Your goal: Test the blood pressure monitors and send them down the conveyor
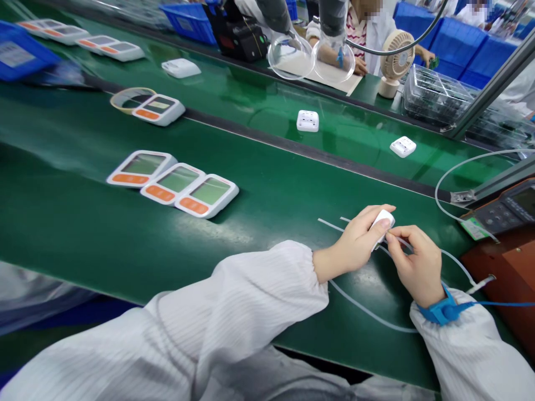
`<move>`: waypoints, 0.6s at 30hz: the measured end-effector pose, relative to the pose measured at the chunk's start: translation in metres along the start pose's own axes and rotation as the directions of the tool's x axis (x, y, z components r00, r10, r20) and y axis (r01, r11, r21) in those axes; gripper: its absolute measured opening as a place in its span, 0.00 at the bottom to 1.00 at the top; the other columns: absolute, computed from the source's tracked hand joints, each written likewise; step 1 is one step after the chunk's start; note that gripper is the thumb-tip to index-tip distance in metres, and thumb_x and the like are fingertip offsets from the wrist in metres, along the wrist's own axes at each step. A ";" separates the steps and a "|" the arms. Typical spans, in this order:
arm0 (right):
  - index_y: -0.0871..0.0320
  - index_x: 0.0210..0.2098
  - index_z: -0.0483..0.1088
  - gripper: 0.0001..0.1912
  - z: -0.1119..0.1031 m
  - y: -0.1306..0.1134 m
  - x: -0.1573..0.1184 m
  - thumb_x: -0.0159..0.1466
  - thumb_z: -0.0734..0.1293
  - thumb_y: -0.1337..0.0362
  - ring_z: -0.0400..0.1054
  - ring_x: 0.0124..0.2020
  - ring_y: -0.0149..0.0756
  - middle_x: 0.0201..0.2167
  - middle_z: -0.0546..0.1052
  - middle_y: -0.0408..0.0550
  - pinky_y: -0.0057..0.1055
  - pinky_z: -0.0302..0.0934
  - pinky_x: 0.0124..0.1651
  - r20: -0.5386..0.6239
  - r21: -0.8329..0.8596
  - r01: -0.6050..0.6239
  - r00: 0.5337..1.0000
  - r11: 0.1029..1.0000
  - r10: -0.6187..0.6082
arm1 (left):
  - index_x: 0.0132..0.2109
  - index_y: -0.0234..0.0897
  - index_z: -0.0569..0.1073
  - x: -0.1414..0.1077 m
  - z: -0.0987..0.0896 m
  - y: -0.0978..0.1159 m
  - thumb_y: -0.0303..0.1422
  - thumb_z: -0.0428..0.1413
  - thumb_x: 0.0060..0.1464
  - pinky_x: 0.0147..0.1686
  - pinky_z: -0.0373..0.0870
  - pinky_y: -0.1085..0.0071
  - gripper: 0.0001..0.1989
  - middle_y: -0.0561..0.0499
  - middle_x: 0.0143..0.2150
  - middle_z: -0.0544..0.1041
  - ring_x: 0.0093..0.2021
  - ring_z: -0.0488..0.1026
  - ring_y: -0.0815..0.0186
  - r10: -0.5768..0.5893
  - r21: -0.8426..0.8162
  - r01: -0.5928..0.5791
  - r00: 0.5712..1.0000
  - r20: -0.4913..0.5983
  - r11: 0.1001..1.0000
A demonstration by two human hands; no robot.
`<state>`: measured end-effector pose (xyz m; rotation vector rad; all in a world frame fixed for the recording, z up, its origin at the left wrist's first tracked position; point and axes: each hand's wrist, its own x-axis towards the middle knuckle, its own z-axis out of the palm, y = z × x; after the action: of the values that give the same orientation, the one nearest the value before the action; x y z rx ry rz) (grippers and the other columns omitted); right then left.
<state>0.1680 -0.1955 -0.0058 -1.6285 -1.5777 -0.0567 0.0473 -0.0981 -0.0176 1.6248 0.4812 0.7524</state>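
Observation:
My left hand (355, 242) is closed round a small white plastic device (383, 221), thumb on its near face. My right hand (418, 262), wearing a blue wrist strap (443, 309), pinches a thin translucent tube (403, 242) at the device's right edge. Whether the tube end is inside the device cannot be seen. Another tube (368, 309) curves over the green table below my hands. To the left lie three white monitors (209, 192) with greenish screens and orange buttons, touching one another.
An orange-brown instrument (497, 250) stands at the right edge. White devices (307, 121) lie on the green conveyor (259, 106) beyond a dark strip. A co-worker (368, 33) sits across, near a small fan (395, 61) and clear trays (434, 94). Blue bins (25, 53) stand at the left.

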 end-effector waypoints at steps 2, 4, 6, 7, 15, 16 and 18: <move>0.55 0.33 0.70 0.07 -0.001 -0.002 0.000 0.69 0.65 0.67 0.68 0.29 0.35 0.29 0.75 0.43 0.32 0.62 0.35 -0.003 -0.007 0.004 1.000 1.000 -0.004 | 0.54 0.34 0.71 -0.001 0.001 0.000 0.42 0.45 0.66 0.59 0.64 0.61 0.20 0.40 0.56 0.72 0.56 0.69 0.57 0.030 0.028 -0.030 0.999 -0.011 0.999; 0.55 0.32 0.70 0.07 -0.002 -0.003 0.000 0.68 0.65 0.68 0.68 0.29 0.34 0.29 0.75 0.42 0.31 0.62 0.35 -0.013 -0.011 0.007 1.000 1.000 -0.007 | 0.53 0.34 0.70 -0.002 0.003 0.000 0.41 0.45 0.66 0.58 0.64 0.60 0.19 0.40 0.54 0.72 0.55 0.69 0.57 0.064 0.047 -0.064 0.998 -0.017 0.997; 0.55 0.32 0.69 0.07 -0.002 -0.002 0.000 0.67 0.65 0.69 0.68 0.29 0.33 0.28 0.74 0.41 0.31 0.61 0.35 -0.034 -0.013 0.019 0.999 1.000 -0.020 | 0.54 0.34 0.69 -0.003 0.003 0.000 0.40 0.45 0.65 0.60 0.62 0.59 0.18 0.39 0.56 0.71 0.57 0.68 0.56 0.101 0.042 -0.100 0.995 -0.008 0.994; 0.55 0.32 0.69 0.06 -0.002 -0.001 0.000 0.67 0.65 0.69 0.67 0.28 0.33 0.28 0.74 0.41 0.31 0.61 0.34 -0.040 -0.014 0.030 0.999 0.999 -0.031 | 0.55 0.34 0.68 -0.004 0.002 0.001 0.39 0.46 0.65 0.61 0.61 0.59 0.18 0.39 0.57 0.70 0.58 0.66 0.56 0.111 0.026 -0.111 0.994 0.001 0.994; 0.55 0.41 0.69 0.05 -0.010 0.003 0.003 0.67 0.68 0.69 0.69 0.37 0.41 0.35 0.74 0.47 0.38 0.65 0.41 -0.184 -0.146 0.231 0.949 0.962 -0.256 | 0.55 0.38 0.67 0.006 -0.002 0.003 0.37 0.53 0.58 0.38 0.67 0.69 0.19 0.48 0.46 0.72 0.39 0.70 0.64 -0.208 -0.384 0.171 0.977 -0.056 0.907; 0.55 0.42 0.69 0.06 -0.010 0.003 0.002 0.67 0.68 0.69 0.68 0.33 0.38 0.32 0.72 0.45 0.35 0.64 0.38 -0.201 -0.147 0.249 0.940 0.957 -0.275 | 0.56 0.39 0.66 0.008 -0.002 0.002 0.39 0.54 0.58 0.36 0.67 0.70 0.20 0.49 0.46 0.71 0.38 0.69 0.66 -0.226 -0.448 0.152 0.967 -0.118 0.881; 0.54 0.48 0.67 0.10 -0.009 0.003 -0.002 0.68 0.67 0.67 0.63 0.24 0.32 0.26 0.68 0.39 0.29 0.62 0.30 -0.119 -0.055 0.234 0.964 0.971 -0.239 | 0.57 0.40 0.64 0.012 -0.001 0.000 0.39 0.57 0.57 0.34 0.67 0.73 0.23 0.49 0.47 0.71 0.39 0.69 0.68 -0.244 -0.520 0.087 0.940 -0.240 0.850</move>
<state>0.1745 -0.2021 -0.0026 -1.4305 -1.6750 -0.3137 0.0551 -0.0898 -0.0156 0.9684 0.5775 0.9079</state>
